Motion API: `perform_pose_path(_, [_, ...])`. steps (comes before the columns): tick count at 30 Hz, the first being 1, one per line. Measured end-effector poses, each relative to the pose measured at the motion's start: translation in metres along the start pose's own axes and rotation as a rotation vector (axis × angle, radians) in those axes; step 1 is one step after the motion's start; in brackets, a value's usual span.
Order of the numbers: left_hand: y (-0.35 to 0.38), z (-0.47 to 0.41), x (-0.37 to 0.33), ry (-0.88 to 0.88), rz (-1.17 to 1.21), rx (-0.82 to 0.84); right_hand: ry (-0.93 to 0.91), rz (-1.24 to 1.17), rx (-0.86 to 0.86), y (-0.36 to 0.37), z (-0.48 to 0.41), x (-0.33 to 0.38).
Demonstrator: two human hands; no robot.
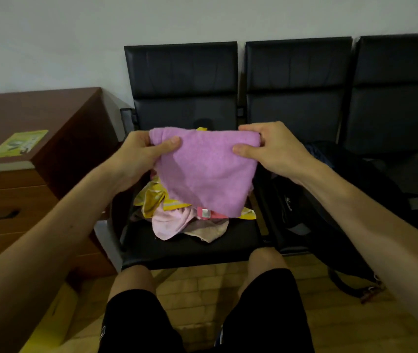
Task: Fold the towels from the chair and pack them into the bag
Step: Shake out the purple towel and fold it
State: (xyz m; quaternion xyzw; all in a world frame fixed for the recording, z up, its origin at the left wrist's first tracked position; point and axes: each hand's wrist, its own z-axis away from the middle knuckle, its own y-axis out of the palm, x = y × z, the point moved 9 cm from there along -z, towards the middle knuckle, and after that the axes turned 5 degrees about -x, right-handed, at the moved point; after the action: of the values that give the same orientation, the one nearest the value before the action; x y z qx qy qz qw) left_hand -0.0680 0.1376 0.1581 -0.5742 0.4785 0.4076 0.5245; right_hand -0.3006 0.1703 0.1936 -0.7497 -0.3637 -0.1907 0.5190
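A pink-purple towel (204, 169) hangs doubled over in the air above the left black chair (185, 248). My left hand (139, 151) pinches its top left corner and my right hand (271, 146) pinches its top right corner, thumbs on the near face. Beneath it, on the seat, lies a loose heap of towels (177, 215): yellow, pale pink, beige and a bright pink one with a white label. A black bag (330, 200) rests on the middle chair seat to the right, its strap hanging to the floor.
A brown wooden desk (37, 149) with drawers stands at the left, a green leaflet (17, 143) on its top. A third black chair (401, 110) is at the far right. My knees in black shorts are just in front of the seat, above a tiled floor.
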Motion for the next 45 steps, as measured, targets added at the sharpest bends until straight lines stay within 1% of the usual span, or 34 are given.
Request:
perform_pose_path(4, [0.0, 0.0, -0.012, 0.03, 0.009, 0.15, 0.002, 0.143, -0.045, -0.011, -0.009, 0.009])
perform_pose_path(6, [0.002, 0.005, -0.016, 0.034, 0.0, 0.201, 0.009, 0.201, -0.038, -0.012, -0.01, 0.01])
perform_pose_path(8, [0.0, 0.006, -0.017, 0.081, -0.122, 0.152, 0.016, 0.247, -0.015, -0.012, -0.007, 0.011])
perform_pose_path(10, [-0.001, 0.007, -0.021, 0.159, -0.234, 0.046, 0.031, 0.324, -0.021, -0.013, -0.002, 0.01])
perform_pose_path(13, [0.004, 0.009, -0.02, 0.232, -0.222, -0.063, 0.079, 0.412, -0.038, -0.016, 0.003, 0.0])
perform_pose_path(15, [0.008, 0.01, -0.017, 0.255, -0.222, -0.115, 0.128, 0.374, 0.014, -0.018, 0.007, -0.014])
perform_pose_path(17, [0.012, 0.01, -0.014, 0.298, -0.309, -0.169, 0.162, 0.279, 0.076, -0.02, 0.014, -0.029])
perform_pose_path(19, [0.027, 0.011, -0.014, 0.352, -0.366, -0.149, 0.186, 0.198, 0.092, -0.025, 0.02, -0.045])
perform_pose_path(21, [0.042, 0.016, -0.015, 0.382, -0.341, -0.108, 0.201, 0.086, 0.121, -0.025, 0.029, -0.06])
perform_pose_path(23, [0.056, 0.017, -0.011, 0.341, -0.247, -0.084, 0.228, -0.124, 0.131, -0.026, 0.039, -0.075])
perform_pose_path(24, [0.065, 0.016, -0.011, 0.319, -0.209, -0.083, 0.245, -0.274, 0.122, -0.027, 0.044, -0.083])
perform_pose_path(26, [0.084, 0.014, -0.011, 0.314, -0.157, -0.083, 0.297, -0.635, 0.05, -0.029, 0.054, -0.099])
perform_pose_path(28, [0.103, 0.013, -0.008, 0.303, -0.141, -0.088, 0.402, -0.946, -0.033, -0.017, 0.069, -0.122])
perform_pose_path(30, [0.127, 0.007, 0.003, 0.245, -0.167, -0.113, 0.548, -1.057, -0.03, 0.011, 0.091, -0.148])
perform_pose_path(31, [0.136, 0.005, 0.009, 0.227, -0.172, -0.103, 0.62, -1.063, -0.006, 0.028, 0.106, -0.156])
perform_pose_path(33, [0.162, -0.001, 0.027, 0.174, -0.132, -0.014, 0.791, -1.045, -0.01, 0.055, 0.141, -0.18])
perform_pose_path(35, [0.184, -0.006, 0.058, 0.071, -0.083, 0.103, 0.824, -1.071, -0.002, 0.065, 0.161, -0.197])
perform_pose_path(36, [0.193, -0.005, 0.074, 0.017, -0.058, 0.16, 0.836, -1.086, -0.019, 0.068, 0.156, -0.2])
perform_pose_path(37, [0.204, -0.008, 0.093, -0.044, -0.049, 0.21, 0.877, -1.136, -0.103, 0.071, 0.155, -0.212])
perform_pose_path(38, [0.211, -0.007, 0.109, -0.104, -0.048, 0.245, 0.834, -1.246, -0.138, 0.07, 0.16, -0.216])
perform_pose_path(39, [0.217, -0.005, 0.123, -0.155, -0.056, 0.276, 0.821, -1.293, -0.353, 0.055, 0.173, -0.233])
perform_pose_path(40, [0.226, -0.005, 0.136, -0.191, -0.053, 0.314, 0.984, -1.221, -0.487, 0.048, 0.18, -0.246])
perform_pose_path(41, [0.235, -0.006, 0.146, -0.221, -0.063, 0.34, 1.017, -1.094, -0.494, 0.041, 0.18, -0.258])
perform_pose_path(42, [0.244, -0.006, 0.152, -0.245, -0.07, 0.356, 1.02, -0.993, -0.498, 0.03, 0.18, -0.272])
perform_pose_path(43, [0.256, -0.006, 0.159, -0.261, -0.087, 0.376, 0.983, -0.869, -0.406, 0.029, 0.174, -0.282])
perform_pose_path(44, [0.269, -0.009, 0.164, -0.273, -0.09, 0.411, 0.98, -0.78, -0.371, 0.031, 0.174, -0.287])
perform_pose_path(45, [0.283, -0.009, 0.166, -0.285, -0.092, 0.448, 0.92, -0.727, -0.34, 0.027, 0.194, -0.306])
